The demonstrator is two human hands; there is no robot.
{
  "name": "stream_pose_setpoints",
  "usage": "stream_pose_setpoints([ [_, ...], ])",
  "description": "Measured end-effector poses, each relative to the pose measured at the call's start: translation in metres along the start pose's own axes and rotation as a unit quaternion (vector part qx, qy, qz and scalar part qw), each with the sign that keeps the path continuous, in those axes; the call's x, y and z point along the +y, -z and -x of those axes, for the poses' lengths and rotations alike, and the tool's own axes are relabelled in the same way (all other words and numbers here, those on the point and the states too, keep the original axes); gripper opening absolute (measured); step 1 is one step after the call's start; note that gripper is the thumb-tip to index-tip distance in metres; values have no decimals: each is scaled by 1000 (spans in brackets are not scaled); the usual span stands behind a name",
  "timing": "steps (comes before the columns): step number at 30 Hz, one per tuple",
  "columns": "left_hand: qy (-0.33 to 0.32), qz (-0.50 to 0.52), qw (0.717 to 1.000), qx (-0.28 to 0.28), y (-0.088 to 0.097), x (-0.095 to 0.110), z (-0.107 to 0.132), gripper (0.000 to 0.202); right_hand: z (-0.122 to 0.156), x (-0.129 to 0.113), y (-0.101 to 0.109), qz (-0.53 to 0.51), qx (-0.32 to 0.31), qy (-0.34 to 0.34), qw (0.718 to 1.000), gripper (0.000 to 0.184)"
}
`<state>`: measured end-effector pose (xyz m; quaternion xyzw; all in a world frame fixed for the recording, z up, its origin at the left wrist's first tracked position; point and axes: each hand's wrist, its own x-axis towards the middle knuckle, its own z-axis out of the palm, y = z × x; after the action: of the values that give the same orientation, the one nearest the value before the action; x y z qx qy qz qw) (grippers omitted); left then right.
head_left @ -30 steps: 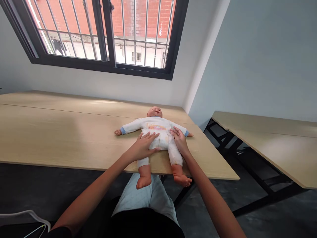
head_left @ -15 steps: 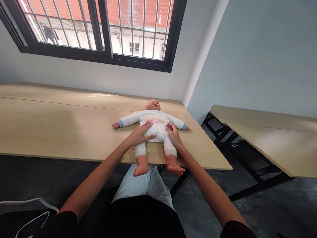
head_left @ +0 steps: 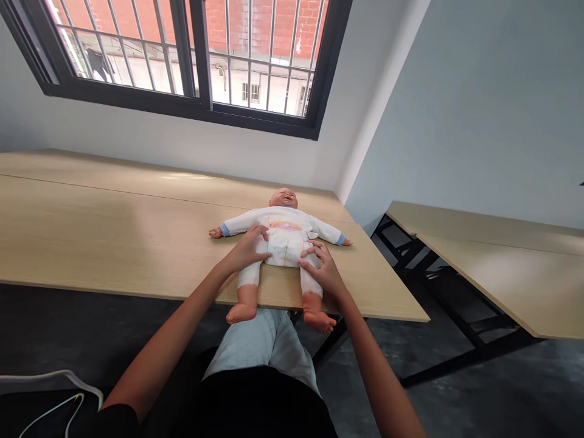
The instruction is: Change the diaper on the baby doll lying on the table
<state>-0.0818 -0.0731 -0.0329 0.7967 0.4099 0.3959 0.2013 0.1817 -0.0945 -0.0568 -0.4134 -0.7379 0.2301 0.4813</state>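
Observation:
A baby doll (head_left: 283, 198) lies on its back, arms spread, in a white long-sleeved outfit with blue cuffs and a coloured print on the chest. Around its hips is a white diaper (head_left: 285, 250) with a faint pattern. A small white flap sticks up at its right side. My left hand (head_left: 249, 248) grips the diaper's left side, thumb by the leg opening and fingers at the waist. On the opposite hip, my right hand (head_left: 323, 267) has its fingers curled on the diaper's edge, thumb over the upper thigh. Both palms hide the diaper's sides.
The doll rests on a light wooden table (head_left: 114, 243), its feet hanging past the front edge. A second table (head_left: 493, 261) stands to the right across a gap. Behind are a wall and a barred window (head_left: 255, 112). A white cable (head_left: 59, 374) runs at lower left.
My left hand has drawn back from the diaper's front to its side, and that doll leg has swung outward. My right hand has shifted slightly lower, and the white flap now shows.

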Motion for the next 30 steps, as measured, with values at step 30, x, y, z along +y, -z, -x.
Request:
stream_pose_setpoints([
  [30,29,68,997,13,-8,5,11,19,-3,2,2,38,-1,31,999,22],
])
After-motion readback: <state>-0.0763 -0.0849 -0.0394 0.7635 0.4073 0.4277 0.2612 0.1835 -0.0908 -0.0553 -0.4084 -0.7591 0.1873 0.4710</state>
